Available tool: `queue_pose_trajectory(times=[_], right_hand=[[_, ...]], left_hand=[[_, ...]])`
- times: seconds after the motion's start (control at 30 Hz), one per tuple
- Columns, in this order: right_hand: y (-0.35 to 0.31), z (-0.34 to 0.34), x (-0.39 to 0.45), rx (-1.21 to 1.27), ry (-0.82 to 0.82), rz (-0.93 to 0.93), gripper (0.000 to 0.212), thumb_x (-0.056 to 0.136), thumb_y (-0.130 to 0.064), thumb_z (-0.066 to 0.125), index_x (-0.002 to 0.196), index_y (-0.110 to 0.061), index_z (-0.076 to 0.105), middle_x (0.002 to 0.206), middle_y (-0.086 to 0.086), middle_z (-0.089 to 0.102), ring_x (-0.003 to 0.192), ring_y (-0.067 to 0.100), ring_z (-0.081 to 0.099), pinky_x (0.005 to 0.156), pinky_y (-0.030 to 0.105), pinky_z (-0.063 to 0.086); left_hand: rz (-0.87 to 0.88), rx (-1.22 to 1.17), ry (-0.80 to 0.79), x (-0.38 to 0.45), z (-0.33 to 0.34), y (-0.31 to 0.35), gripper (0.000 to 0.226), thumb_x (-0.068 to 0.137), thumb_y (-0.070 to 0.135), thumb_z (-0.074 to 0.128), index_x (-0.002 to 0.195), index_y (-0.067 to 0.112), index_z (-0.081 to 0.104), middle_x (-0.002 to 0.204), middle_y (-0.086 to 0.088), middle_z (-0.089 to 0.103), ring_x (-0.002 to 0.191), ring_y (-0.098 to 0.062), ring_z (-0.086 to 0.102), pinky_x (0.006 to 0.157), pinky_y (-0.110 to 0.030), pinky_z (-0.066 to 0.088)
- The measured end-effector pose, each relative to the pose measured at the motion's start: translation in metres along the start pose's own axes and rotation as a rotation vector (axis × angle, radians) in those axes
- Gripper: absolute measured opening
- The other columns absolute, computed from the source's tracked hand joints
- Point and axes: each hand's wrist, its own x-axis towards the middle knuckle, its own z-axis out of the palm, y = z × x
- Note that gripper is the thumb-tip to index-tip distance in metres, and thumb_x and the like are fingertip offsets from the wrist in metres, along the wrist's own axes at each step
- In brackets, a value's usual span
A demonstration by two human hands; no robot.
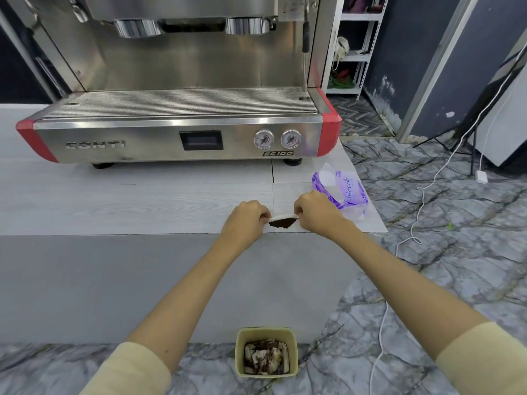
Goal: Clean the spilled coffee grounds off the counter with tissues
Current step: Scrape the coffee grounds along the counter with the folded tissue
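- Nearest the lens, two cream-coloured long sleeves (134,369) are pushed up the forearms, which reach forward over the counter's front edge.
- Between them on the floor stands a small pale-yellow square plastic bin (266,352), holding crumpled tissues stained brown.
- At the grip, the left hand (245,219) and the right hand (316,213) each pinch one end of a folded white tissue (282,216) with curled fingers, stretching it flat and low between them.
- Just in front of that tissue, touching its near edge, lies a small dark-brown pile of coffee grounds (282,223), close to the counter's front edge.
- Beneath it all is a pale grey wood-grain counter (128,195), with a seam running back from the hands; its grey front panel drops to the floor.
- Just beside the right hand, towards the counter's right corner, sits a purple-and-white soft plastic tissue pack (342,192), a sheet sticking up from its opening.
- Further back stands a large stainless-steel espresso machine with red corners (176,121), its drip grate, two round gauges and dark display facing forward.
- Grey marble-patterned floor tiles (442,223) spread to the right, crossed by a white cable (419,212).
- Beyond are a white metal shelving unit (356,52) and dark blue-grey wall panels (413,52).
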Motion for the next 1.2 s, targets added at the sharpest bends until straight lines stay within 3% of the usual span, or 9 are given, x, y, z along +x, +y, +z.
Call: queue_pose_trajectory(times=[0.47, 0.67, 0.83, 1.03, 1.2], right_hand=[[0.002, 0.004, -0.020, 0.126, 0.058, -0.025, 0.027, 0.077, 0.005, 0.047, 0.086, 0.000, 0.072, 0.092, 0.017, 0.072, 0.086, 0.036, 0.060, 0.076, 0.034, 0.048], [-0.005, 0.002, -0.034, 0.087, 0.059, -0.045, 0.027, 0.078, 0.003, 0.047, 0.088, -0.001, 0.071, 0.095, 0.014, 0.072, 0.090, 0.034, 0.062, 0.078, 0.041, 0.053], [-0.014, 0.033, -0.075, 0.026, -0.047, -0.135, 0.026, 0.082, 0.001, 0.046, 0.094, 0.001, 0.069, 0.098, 0.019, 0.067, 0.091, 0.038, 0.060, 0.077, 0.045, 0.051], [-0.019, 0.051, -0.084, 0.151, -0.019, -0.140, 0.024, 0.076, -0.003, 0.048, 0.080, 0.001, 0.070, 0.080, 0.020, 0.069, 0.074, 0.036, 0.065, 0.066, 0.039, 0.053], [-0.021, 0.050, -0.082, 0.290, -0.021, -0.010, 0.021, 0.081, 0.004, 0.052, 0.089, -0.001, 0.071, 0.093, 0.015, 0.070, 0.082, 0.029, 0.062, 0.075, 0.030, 0.047]], left_hand=[[0.055, -0.116, -0.012, -0.009, -0.004, -0.014, 0.016, 0.086, 0.009, 0.059, 0.093, 0.009, 0.073, 0.095, -0.009, 0.071, 0.090, -0.024, 0.062, 0.084, -0.031, 0.049], [0.114, -0.104, -0.023, -0.017, -0.006, -0.016, 0.018, 0.087, 0.005, 0.057, 0.094, 0.008, 0.073, 0.098, -0.008, 0.071, 0.090, -0.023, 0.064, 0.081, -0.028, 0.050], [0.214, 0.053, -0.199, -0.054, 0.005, -0.031, 0.023, 0.090, 0.004, 0.051, 0.099, 0.008, 0.071, 0.097, -0.011, 0.065, 0.091, -0.031, 0.061, 0.079, -0.042, 0.051], [0.108, 0.074, -0.207, -0.073, 0.009, -0.033, 0.025, 0.094, 0.010, 0.046, 0.105, 0.009, 0.068, 0.105, -0.010, 0.061, 0.096, -0.029, 0.058, 0.069, -0.030, 0.040], [-0.054, -0.122, -0.188, -0.074, 0.006, -0.036, 0.019, 0.085, 0.004, 0.053, 0.085, 0.010, 0.071, 0.088, -0.009, 0.069, 0.082, -0.026, 0.062, 0.076, -0.040, 0.054]])
